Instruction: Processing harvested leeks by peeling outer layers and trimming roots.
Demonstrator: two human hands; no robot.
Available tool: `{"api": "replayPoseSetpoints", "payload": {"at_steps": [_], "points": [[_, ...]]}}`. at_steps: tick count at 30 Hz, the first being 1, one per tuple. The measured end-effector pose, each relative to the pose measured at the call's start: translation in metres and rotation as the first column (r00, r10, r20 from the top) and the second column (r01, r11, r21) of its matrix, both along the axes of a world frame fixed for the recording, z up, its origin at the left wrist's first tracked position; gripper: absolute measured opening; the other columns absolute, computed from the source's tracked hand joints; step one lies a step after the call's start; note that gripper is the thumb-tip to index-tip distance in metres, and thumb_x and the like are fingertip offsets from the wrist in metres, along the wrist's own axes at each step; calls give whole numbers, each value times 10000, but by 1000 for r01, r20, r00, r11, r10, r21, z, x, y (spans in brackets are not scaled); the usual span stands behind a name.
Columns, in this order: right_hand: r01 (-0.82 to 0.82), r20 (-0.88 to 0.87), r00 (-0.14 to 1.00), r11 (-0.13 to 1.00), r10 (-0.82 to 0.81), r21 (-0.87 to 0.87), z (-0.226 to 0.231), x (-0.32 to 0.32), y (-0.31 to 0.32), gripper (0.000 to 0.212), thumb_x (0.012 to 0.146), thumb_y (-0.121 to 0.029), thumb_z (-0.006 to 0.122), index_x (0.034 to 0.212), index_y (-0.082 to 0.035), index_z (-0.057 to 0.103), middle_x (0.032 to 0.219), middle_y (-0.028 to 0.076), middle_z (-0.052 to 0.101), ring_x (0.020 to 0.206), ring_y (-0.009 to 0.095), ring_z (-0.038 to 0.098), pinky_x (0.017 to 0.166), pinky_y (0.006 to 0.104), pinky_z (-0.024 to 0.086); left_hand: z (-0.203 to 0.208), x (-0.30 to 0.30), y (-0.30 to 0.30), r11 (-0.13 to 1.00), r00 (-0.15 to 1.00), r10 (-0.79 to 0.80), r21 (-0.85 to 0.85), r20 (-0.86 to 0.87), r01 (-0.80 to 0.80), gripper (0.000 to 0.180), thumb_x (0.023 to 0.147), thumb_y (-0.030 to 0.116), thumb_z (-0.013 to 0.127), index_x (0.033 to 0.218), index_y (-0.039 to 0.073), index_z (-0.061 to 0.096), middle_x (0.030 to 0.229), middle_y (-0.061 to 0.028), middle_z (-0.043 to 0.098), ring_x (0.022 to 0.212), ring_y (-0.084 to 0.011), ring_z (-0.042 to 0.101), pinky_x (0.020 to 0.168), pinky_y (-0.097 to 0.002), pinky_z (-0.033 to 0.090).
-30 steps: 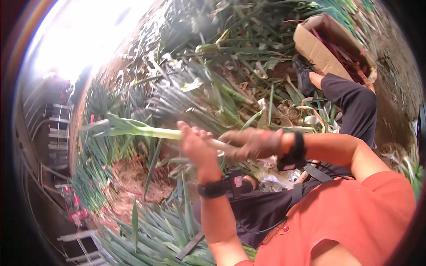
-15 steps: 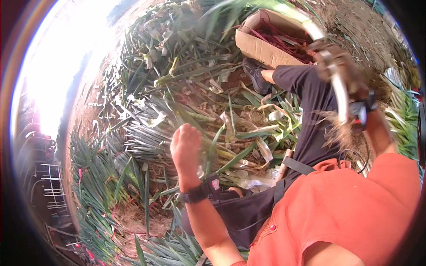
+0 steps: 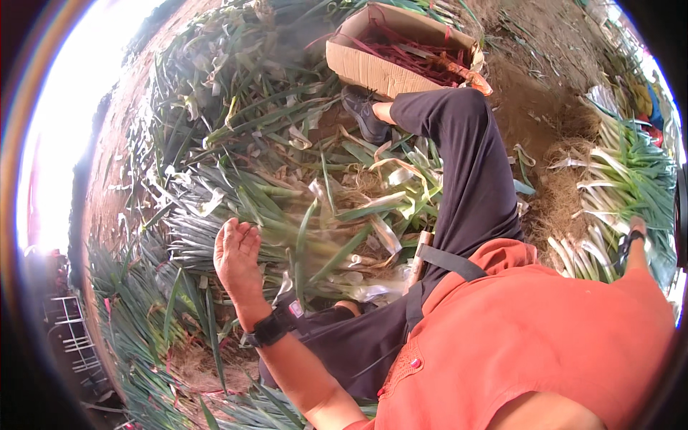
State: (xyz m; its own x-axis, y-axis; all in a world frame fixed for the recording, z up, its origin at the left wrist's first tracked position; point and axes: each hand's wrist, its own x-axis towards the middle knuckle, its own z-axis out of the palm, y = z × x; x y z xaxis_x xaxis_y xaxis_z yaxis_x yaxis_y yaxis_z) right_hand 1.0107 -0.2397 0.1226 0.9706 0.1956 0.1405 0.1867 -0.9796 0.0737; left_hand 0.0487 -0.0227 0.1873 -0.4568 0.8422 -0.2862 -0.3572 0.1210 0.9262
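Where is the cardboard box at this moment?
In the head view, the cardboard box sits at the top centre on the ground, just beyond the person's dark shoe, with green leek leaves to its left.

The shirt (image 3: pixel 530 337) is plain orange-red, the trousers (image 3: pixel 473 172) dark, near black, as is the shoe (image 3: pixel 364 113). A black band (image 3: pixel 269 331) circles the left wrist, below the left hand (image 3: pixel 238 259). The leeks (image 3: pixel 287 215) strewn about run from deep green leaves to pale yellow-green husks; those stacked at right (image 3: pixel 616 186) show white stalks under green tops. The box (image 3: pixel 401 54) is tan cardboard, holding dark red strips (plus one orange bit at its corner). The soil (image 3: pixel 545 93) is brown.
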Motion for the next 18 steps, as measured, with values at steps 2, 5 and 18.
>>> {"api": "replayPoseSetpoints", "payload": {"at_steps": [2,5,18], "points": [[-147,-30,989,976,144,-159,-24,-9,11,326,855,-288,455,843,-14,631,835,204,605,762,310,591,660,420,432,-3,1,0,999,999,13,-44,-30,-14,219,883,197,542,1025,31,550,875,-76,577,789,-188,579,701,-278,486],[-647,78,746,747,662,-153,-28,-29,118,328,861,-252,437,820,-6,649,848,248,608,803,343,603,675,449,437,-13,-3,2,998,999,-24,-54,-22,23,210,885,194,539,1021,34,550,875,-66,582,791,-180,579,699,-276,486],[-932,-406,-152,6,901,364,-83,-638,443,871,607,-515,692,1224,26,401,1223,253,438,1157,346,426,961,395,342,-5,4,-15,975,977,31,-207,-211,-76,182,891,156,516,1016,28,549,833,-44,560,727,-117,556,697,-248,484]]}}
